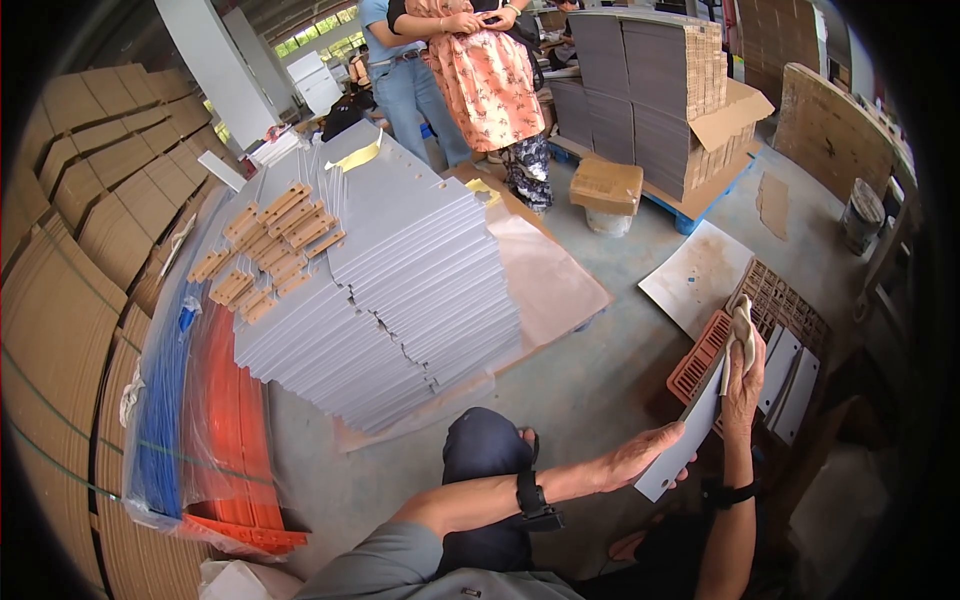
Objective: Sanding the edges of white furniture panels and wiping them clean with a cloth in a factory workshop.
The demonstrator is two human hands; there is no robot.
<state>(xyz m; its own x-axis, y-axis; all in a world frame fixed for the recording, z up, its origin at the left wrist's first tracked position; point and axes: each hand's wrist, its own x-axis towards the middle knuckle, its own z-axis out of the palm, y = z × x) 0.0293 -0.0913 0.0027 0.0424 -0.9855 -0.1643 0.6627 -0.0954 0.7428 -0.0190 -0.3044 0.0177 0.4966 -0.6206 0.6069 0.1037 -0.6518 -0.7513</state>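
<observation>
My left hand (640, 455) grips the lower end of a long white flat panel (690, 440) that slants up to the right. At the panel's upper end, my right hand (742, 375) presses a pale cloth (741, 330) against it. Both forearms come in from the bottom, each with a dark wrist strap. My knee in dark trousers (485, 450) lies just left of the hands.
A big fanned stack of white panels (400, 290) lies on a board, with small wooden blocks (270, 250) on top. A red slatted crate (700, 355) and more white panels (790, 375) sit behind my hands. Cardboard stacks (70, 300) line the left. Two people (470, 70) stand beyond.
</observation>
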